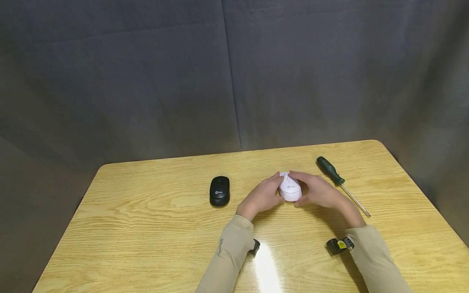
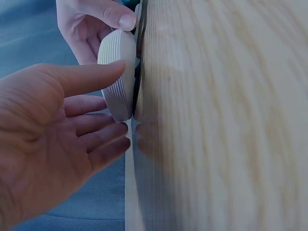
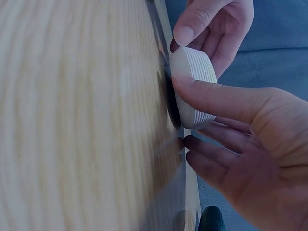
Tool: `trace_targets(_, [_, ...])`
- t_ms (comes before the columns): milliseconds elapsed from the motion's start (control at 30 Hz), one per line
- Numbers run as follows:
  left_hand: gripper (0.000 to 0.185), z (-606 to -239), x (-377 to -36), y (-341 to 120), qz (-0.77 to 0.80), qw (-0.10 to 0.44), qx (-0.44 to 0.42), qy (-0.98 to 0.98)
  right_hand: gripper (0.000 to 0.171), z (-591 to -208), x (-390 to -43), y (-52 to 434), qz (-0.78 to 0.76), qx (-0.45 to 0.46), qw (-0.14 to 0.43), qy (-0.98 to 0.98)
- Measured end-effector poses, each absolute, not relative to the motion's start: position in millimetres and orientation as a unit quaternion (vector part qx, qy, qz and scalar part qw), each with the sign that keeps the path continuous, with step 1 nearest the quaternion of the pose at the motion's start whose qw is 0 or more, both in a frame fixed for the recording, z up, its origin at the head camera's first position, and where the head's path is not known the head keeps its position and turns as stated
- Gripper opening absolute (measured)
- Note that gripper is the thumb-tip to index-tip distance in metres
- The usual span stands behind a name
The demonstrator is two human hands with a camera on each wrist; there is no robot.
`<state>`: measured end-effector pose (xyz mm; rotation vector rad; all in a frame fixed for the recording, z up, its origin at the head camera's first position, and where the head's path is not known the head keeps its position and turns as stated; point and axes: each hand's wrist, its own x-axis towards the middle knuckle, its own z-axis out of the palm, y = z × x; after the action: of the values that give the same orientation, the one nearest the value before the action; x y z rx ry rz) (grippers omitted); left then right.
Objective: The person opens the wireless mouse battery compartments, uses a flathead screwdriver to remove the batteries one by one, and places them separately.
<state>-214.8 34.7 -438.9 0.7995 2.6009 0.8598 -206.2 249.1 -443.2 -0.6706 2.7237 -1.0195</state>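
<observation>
A white computer mouse (image 1: pixel 290 188) with a ribbed end sits between both hands at the right of the table's middle. From its left side my left hand (image 1: pixel 264 196) holds it, thumb along the near end and fingers around the side. My right hand (image 1: pixel 319 191) grips the opposite side in much the same way. In the left wrist view the thumb lies across the mouse's ribbed end (image 2: pixel 113 53). The right wrist view shows the right thumb (image 3: pixel 221 98) pressed on the same white mouse, its underside close over the tabletop.
A black computer mouse (image 1: pixel 220 191) lies to the left of the hands. To the right is a screwdriver (image 1: pixel 331 171) with a dark green handle, its shaft angled toward the near right. The wooden table (image 1: pixel 146 228) ends at a grey curtain (image 1: pixel 165 81) behind.
</observation>
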Motion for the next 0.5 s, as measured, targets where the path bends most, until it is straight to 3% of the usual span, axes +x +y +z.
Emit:
trace_targets(200, [0.065,-441.1,-216.2,34.8,0.314,0.115,0.277,0.901,0.073,-438.2,-206.1,253.6,-0.410,-0.196,0.074,0.887])
trace_targets(500, [0.032,-442.2,-218.3,34.7,0.328,0.057,0.294,0.896,0.053,-431.5,-204.5,259.1,-0.480,-0.177,0.082,0.855])
